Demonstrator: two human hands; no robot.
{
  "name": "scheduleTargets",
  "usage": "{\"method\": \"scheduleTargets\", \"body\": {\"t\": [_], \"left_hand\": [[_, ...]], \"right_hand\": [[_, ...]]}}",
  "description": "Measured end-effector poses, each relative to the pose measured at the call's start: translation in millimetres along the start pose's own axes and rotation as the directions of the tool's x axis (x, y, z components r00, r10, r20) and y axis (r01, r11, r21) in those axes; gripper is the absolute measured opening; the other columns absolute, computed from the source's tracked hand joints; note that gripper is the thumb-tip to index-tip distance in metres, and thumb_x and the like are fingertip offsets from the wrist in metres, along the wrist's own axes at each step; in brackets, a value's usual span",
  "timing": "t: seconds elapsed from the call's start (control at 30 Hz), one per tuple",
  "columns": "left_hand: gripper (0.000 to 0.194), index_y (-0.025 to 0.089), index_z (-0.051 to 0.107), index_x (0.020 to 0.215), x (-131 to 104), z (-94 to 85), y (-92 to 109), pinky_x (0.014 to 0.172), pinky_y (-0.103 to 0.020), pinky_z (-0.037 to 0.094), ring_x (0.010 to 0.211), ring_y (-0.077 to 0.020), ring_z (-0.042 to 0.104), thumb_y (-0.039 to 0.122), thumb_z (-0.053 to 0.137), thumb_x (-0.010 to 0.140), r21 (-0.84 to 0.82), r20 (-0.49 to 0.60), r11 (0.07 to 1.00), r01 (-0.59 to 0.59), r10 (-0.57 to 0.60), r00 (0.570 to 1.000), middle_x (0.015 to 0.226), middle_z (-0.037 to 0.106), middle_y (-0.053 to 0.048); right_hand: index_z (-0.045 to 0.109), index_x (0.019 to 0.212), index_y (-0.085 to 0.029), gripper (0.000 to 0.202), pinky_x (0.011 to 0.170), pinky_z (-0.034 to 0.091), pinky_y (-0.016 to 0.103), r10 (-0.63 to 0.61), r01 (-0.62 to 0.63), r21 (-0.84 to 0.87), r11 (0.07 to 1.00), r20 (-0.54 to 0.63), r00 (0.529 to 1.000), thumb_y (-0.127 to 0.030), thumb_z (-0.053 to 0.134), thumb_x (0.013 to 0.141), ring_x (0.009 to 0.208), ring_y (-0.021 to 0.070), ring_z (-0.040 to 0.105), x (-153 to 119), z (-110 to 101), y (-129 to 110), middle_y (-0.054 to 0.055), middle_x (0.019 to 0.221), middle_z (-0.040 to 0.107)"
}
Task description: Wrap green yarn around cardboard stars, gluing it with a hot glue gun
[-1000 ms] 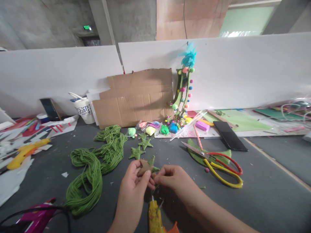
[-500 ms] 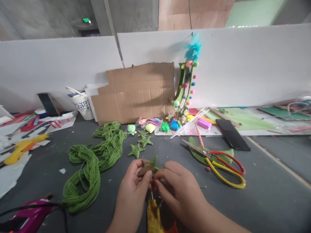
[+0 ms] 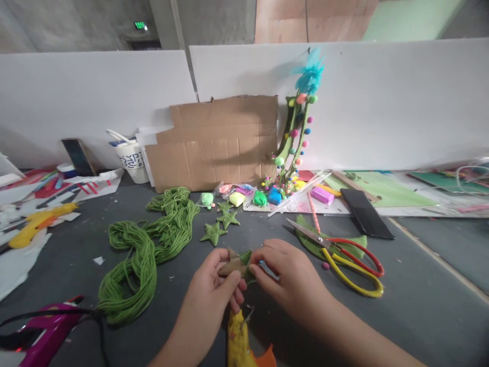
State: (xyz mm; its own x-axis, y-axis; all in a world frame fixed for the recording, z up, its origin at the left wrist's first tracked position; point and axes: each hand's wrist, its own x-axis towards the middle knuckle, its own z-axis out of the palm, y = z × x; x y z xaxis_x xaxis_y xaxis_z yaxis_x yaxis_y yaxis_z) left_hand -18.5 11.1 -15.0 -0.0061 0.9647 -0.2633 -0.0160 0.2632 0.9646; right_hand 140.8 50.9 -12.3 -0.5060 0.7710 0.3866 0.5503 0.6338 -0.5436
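Observation:
My left hand (image 3: pixel 212 293) holds a cardboard star (image 3: pixel 232 267), its bare brown side showing and green yarn wrapped over the point at right. Close against that wrapped point, my right hand (image 3: pixel 284 272) has thumb and forefinger pinched on the green yarn; the strand itself is mostly hidden by the fingers. Just below the hands lies a yellow glue gun (image 3: pixel 239 339) with an orange trigger, its nozzle toward the star. Beyond them rest finished green yarn-wrapped stars (image 3: pixel 213 233). A loose skein of green yarn (image 3: pixel 128 278) spreads to the left.
Scissors (image 3: pixel 340 255) with red and yellow handles lie at right on a green leaf shape, near a black phone (image 3: pixel 365 213). Clay packets (image 3: pixel 260 198), a cardboard sheet (image 3: pixel 217 148) and a decorated pompom stem (image 3: pixel 296 132) stand behind. A magenta glue gun (image 3: pixel 49 331) sits front left.
The star has tilted in my left hand, showing more bare cardboard. My right hand has shifted slightly up and right, away from the glue gun's nozzle, to the star's right edge.

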Motion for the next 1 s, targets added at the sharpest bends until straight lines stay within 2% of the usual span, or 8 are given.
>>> {"method": "scheduleTargets", "body": {"t": [0.23,0.43,0.6,0.73,0.87,1.0], "left_hand": [[0.011,0.017,0.05,0.089,-2.3,-0.4,1.9,0.045,-0.019,0.041,0.046,-0.0084,0.051,0.024,0.055,0.08,-0.063,0.07,0.998,0.015,-0.011,0.998,0.06,0.06,0.003],[0.01,0.018,0.048,0.089,-5.1,-2.0,2.1,0.049,-0.019,0.041,0.052,-0.0087,0.051,0.026,0.052,0.084,-0.064,0.104,0.998,-0.023,0.03,0.994,0.064,0.059,0.003],[0.008,0.019,0.047,0.087,-6.8,-2.8,2.7,0.05,-0.019,0.039,0.054,-0.0086,0.049,0.025,0.049,0.084,-0.059,0.133,0.998,-0.004,0.012,0.991,0.064,0.057,0.004],[0.008,0.019,0.046,0.083,-8.5,-1.3,7.6,0.046,-0.018,0.034,0.051,-0.0074,0.043,0.016,0.051,0.078,-0.047,0.124,0.998,0.029,-0.023,0.992,0.059,0.051,0.006],[0.015,0.02,0.046,0.08,-9.0,-0.5,12.0,0.046,-0.017,0.033,0.049,-0.0062,0.037,0.01,0.055,0.072,-0.057,0.124,0.998,0.003,0.004,0.992,0.057,0.043,0.009],[0.013,0.019,0.048,0.084,-9.2,-3.3,9.8,0.049,-0.018,0.034,0.052,-0.0072,0.04,0.011,0.052,0.075,-0.093,0.178,0.996,0.017,-0.001,0.984,0.059,0.048,0.007]], "right_hand": [[0.06,0.068,-0.017,0.011,0.054,0.03,0.023,0.138,-0.136,0.087,0.987,-0.017,0.99,-0.012,0.056,0.077,0.055,0.0118,0.043,-0.2,-0.3,-4.0,-0.005,0.057,0.043],[0.061,0.066,-0.018,0.011,0.049,0.028,0.021,0.339,-0.342,0.279,0.897,0.061,0.939,-0.013,0.056,0.074,0.051,0.0106,0.039,0.8,0.8,-6.6,-0.006,0.054,0.04],[0.06,0.065,-0.017,0.011,0.05,0.028,0.021,0.353,-0.343,0.346,0.873,0.036,0.935,-0.013,0.054,0.073,0.052,0.0106,0.038,-0.6,3.0,-8.9,-0.006,0.054,0.039],[0.058,0.064,-0.017,0.01,0.05,0.027,0.021,0.357,-0.344,0.386,0.856,0.039,0.933,-0.013,0.054,0.072,0.052,0.0102,0.036,-0.3,4.2,-10.7,-0.006,0.055,0.038],[0.057,0.064,-0.017,0.009,0.048,0.023,0.021,0.431,-0.456,0.497,0.738,0.172,0.886,-0.016,0.054,0.072,0.051,0.0095,0.031,1.0,5.4,-8.9,-0.008,0.052,0.032],[0.055,0.065,-0.016,0.01,0.048,0.021,0.022,0.417,-0.503,0.666,0.551,0.302,0.857,-0.022,0.058,0.074,0.051,0.0086,0.027,0.4,6.9,-5.2,-0.008,0.052,0.031]]}}
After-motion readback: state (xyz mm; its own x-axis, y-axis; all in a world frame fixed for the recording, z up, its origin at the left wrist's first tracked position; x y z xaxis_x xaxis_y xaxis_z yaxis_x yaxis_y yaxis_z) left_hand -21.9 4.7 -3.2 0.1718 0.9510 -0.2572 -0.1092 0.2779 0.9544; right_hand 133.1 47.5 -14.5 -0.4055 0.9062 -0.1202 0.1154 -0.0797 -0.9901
